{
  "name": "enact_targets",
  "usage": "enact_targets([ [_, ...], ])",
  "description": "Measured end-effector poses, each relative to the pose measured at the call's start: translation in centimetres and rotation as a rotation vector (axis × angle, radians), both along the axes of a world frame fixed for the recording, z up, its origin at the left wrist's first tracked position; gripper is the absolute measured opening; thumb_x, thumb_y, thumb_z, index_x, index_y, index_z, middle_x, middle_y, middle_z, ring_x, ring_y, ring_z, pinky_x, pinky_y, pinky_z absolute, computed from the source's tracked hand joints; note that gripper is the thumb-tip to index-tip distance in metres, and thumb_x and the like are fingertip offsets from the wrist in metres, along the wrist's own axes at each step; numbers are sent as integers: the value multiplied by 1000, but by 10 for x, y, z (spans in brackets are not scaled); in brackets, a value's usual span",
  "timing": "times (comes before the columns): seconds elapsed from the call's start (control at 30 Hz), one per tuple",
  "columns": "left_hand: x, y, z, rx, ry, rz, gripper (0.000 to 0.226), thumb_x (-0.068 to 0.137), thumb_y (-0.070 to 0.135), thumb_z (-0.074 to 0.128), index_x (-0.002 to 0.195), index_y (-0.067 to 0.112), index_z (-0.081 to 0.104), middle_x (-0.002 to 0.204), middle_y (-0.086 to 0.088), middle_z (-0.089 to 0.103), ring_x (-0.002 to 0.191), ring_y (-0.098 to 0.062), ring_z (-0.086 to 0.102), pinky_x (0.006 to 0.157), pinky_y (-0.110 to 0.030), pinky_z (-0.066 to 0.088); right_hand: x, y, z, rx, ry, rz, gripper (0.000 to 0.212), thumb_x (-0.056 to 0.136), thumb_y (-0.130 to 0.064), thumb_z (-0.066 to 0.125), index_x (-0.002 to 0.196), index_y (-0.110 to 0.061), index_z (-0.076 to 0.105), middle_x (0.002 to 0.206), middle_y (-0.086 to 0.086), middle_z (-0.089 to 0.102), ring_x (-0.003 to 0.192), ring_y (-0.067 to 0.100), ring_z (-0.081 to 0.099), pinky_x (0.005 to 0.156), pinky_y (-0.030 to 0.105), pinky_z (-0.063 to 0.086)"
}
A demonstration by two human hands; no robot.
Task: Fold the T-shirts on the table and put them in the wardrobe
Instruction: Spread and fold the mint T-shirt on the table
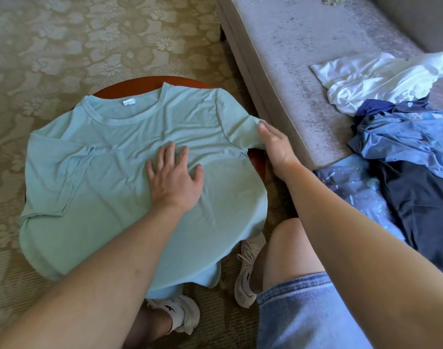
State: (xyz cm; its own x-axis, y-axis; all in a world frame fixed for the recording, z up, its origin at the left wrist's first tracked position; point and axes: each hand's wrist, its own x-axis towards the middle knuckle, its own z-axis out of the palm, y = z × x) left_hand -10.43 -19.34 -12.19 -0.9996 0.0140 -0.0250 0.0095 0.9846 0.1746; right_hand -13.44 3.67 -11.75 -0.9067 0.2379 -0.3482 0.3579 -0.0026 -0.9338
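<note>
With the mint T-shirt (129, 147) spread over the round counter (139, 83) and overhanging its near rim, left hand (175, 177) flat and released on the chest, right hand (275, 147) at the sleeve (240, 122) (grip indeterminate), a hard sleeve pull could drag the fabric off.

A grey sofa (303, 59) borders floral carpet (64, 34); white sneakers (248, 268) rest on it.

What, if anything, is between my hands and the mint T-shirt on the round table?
Nothing visible. Your left hand presses flat on the mint T-shirt, and your right hand holds its sleeve past the table edge. The wardrobe is out of view.
</note>
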Motion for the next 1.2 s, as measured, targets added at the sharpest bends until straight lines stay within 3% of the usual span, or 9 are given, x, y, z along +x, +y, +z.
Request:
enact_targets([
  [0.2,-1,0,-1,8,12,-11,63,95,53,37,152,27,29,163,-2,14,150,-20,6,120,-49,3,-11,-16,22,361,111,-134,42,95,-14,52,137,-12,55,135,5,58,122,16,55,103,24,42],
  [0.37,-3,-2,1,91,-11,-11,65,90,52,47,149,28,35,162,-2,19,149,-19,10,119,-47,4,-8,-49,54,902,317,66,58,77,2,43,131,-11,57,120,15,61,108,35,57,87,39,47],
  [0.5,-7,-22,22,483,4,80,77,78,45,52,149,18,38,157,-13,28,145,-28,26,119,-40,16,-3,-96,78,1130,282,528,45,86,-13,50,129,-18,57,145,5,44,116,30,57,84,34,48],
  [0.57,-6,-48,32,432,80,140,71,85,34,56,150,16,35,158,-16,24,145,-32,24,118,-44,18,4,-118,80,1184,181,706,38,91,-30,52,127,-24,62,157,0,29,128,26,47,97,35,45],
  [0.67,1,-100,41,208,112,252,68,92,30,54,153,20,25,161,-13,12,146,-32,14,119,-50,11,20,-140,68,1221,205,575,44,96,-36,46,135,-19,55,153,6,35,133,30,36,105,38,37],
  [0.77,17,-152,36,47,-2,366,71,97,47,42,156,23,11,163,-9,-2,149,-30,0,118,-54,1,32,-153,45,1205,70,578,70,98,-51,38,155,-19,12,163,9,3,149,33,3,119,50,11],
  [0.83,30,-176,27,-28,-115,412,77,96,61,30,157,24,2,163,-7,-10,150,-28,-9,119,-56,-3,36,-154,26,1210,-31,626,76,97,-62,27,156,-22,-1,163,6,-8,149,31,-9,119,54,-2],
  [0.93,40,-189,10,-48,-216,420,81,93,70,18,157,24,-2,163,-6,-14,149,-28,-16,118,-58,-5,38,-146,4,1262,-23,604,76,95,-67,18,156,-24,4,164,4,-7,149,29,-9,119,53,-4],
  [1.2,-1,-188,3,-44,-143,420,82,90,72,19,156,26,4,164,-6,-7,149,-28,-13,117,-59,-4,-7,-131,-4,1333,-34,552,79,92,-72,12,156,-26,5,164,1,-7,150,25,-9,119,51,-5],
])
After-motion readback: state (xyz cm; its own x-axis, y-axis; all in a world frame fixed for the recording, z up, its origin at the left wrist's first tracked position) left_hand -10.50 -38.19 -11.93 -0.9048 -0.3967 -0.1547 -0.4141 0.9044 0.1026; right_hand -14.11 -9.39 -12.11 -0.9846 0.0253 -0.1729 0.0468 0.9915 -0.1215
